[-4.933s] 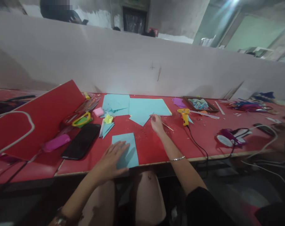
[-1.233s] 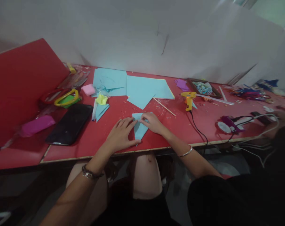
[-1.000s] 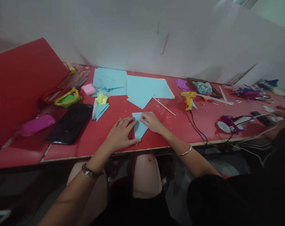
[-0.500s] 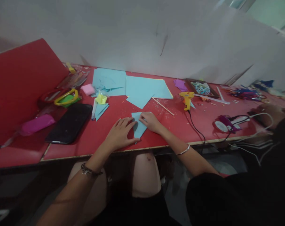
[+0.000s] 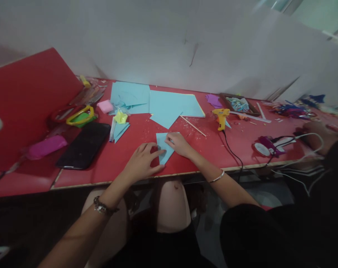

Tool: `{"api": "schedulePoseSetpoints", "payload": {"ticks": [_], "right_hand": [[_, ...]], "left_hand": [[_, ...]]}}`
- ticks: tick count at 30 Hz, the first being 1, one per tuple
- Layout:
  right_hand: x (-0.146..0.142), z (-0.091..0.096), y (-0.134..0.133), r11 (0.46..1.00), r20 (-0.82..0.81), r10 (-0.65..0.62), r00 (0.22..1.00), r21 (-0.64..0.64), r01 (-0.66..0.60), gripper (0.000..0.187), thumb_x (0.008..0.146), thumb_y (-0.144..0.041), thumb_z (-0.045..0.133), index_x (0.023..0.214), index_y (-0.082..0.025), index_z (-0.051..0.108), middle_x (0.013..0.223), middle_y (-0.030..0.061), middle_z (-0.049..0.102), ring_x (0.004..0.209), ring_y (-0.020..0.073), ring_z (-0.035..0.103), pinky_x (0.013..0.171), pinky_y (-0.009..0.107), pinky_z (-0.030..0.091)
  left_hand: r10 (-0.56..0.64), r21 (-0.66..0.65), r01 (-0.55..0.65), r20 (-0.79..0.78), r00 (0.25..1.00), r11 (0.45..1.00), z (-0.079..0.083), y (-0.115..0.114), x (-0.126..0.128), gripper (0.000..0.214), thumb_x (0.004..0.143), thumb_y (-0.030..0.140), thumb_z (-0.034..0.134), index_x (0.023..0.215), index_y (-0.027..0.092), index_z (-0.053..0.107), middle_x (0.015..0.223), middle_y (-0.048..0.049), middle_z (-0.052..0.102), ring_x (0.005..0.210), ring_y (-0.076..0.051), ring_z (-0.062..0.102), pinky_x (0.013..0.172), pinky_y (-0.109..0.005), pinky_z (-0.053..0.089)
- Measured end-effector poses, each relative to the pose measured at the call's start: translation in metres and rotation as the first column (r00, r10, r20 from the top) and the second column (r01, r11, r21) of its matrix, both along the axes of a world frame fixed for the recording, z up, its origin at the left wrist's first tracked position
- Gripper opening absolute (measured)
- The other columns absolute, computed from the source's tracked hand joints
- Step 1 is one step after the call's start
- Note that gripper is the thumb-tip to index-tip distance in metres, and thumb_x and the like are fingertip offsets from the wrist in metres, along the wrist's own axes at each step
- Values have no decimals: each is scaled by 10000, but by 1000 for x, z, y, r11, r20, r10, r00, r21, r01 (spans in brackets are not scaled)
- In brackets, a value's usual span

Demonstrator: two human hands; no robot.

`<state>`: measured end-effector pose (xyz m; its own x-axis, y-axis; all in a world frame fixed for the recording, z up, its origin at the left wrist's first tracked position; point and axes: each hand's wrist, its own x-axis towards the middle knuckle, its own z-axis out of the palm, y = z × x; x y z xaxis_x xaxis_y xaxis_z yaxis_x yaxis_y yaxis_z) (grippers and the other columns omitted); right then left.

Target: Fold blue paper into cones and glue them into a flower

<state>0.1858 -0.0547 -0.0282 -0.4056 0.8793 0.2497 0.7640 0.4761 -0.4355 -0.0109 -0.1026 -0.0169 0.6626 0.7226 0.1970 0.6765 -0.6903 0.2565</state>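
A small light-blue paper piece (image 5: 163, 150), folded to a downward point, lies on the red table (image 5: 210, 149) near its front edge. My left hand (image 5: 141, 162) rests on the table at the paper's left side, fingers spread, fingertips touching its edge. My right hand (image 5: 178, 143) presses on the paper's upper right part with fingers bent together. Behind them lie larger light-blue sheets (image 5: 171, 106) and a thin wooden stick (image 5: 193, 125).
A yellow glue gun (image 5: 221, 117) with a black cord lies to the right. A black phone (image 5: 83, 150), a pink roll (image 5: 44, 147), yellow-green scissors (image 5: 79, 115) and a tilted red board (image 5: 26, 104) sit at the left. Another person's hand (image 5: 316, 134) rests at far right.
Nearly five seconds ago the paper was a flat rectangle under my left hand, my right reaching far back. Now it is folded, both hands on it; my left fingers have curled slightly.
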Motion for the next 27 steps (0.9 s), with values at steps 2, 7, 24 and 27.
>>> {"api": "schedulePoseSetpoints", "payload": {"ticks": [2, 7, 24, 27], "right_hand": [[0, -1, 1, 1000, 12, 4, 1000, 6, -4, 155, 834, -213, 460, 695, -153, 495, 656, 5, 519, 635, 124, 447, 615, 230, 289], [0, -2, 2, 1000, 53, -3, 999, 27, 2, 151, 835, -217, 461, 706, -152, 505, 660, 9, 528, 632, 126, 445, 604, 232, 285], [4, 0, -4, 984, -76, -61, 995, 162, 72, 106, 822, -222, 463, 779, -159, 537, 760, 37, 553, 744, 154, 486, 696, 261, 366], [8, 6, -17, 961, -131, -55, 990, 261, 88, 123, 818, -181, 442, 831, -149, 560, 827, 62, 551, 815, 169, 479, 757, 286, 381]], "left_hand": [[-2, 2, 2, -13, 1000, 1000, -1, 1, 0, 476, 789, 516, 424, 1202, 293, 505, 1237, -69, 427, 1109, -251, 389, 948, -413, 342], [-32, -6, 32, -60, 998, 999, -2, 2, 0, 447, 808, 510, 394, 1205, 331, 496, 1342, -31, 384, 1197, -249, 351, 1005, -439, 281], [1, -18, -3, -149, 989, 1000, 0, -4, -2, 477, 815, 498, 375, 1276, 376, 389, 1410, 21, 325, 1276, -208, 298, 1059, -459, 172], [-22, -43, 15, -167, 986, 999, 0, -3, -4, 499, 811, 504, 374, 1292, 372, 364, 1426, 18, 293, 1289, -213, 272, 1057, -457, 175]]}}
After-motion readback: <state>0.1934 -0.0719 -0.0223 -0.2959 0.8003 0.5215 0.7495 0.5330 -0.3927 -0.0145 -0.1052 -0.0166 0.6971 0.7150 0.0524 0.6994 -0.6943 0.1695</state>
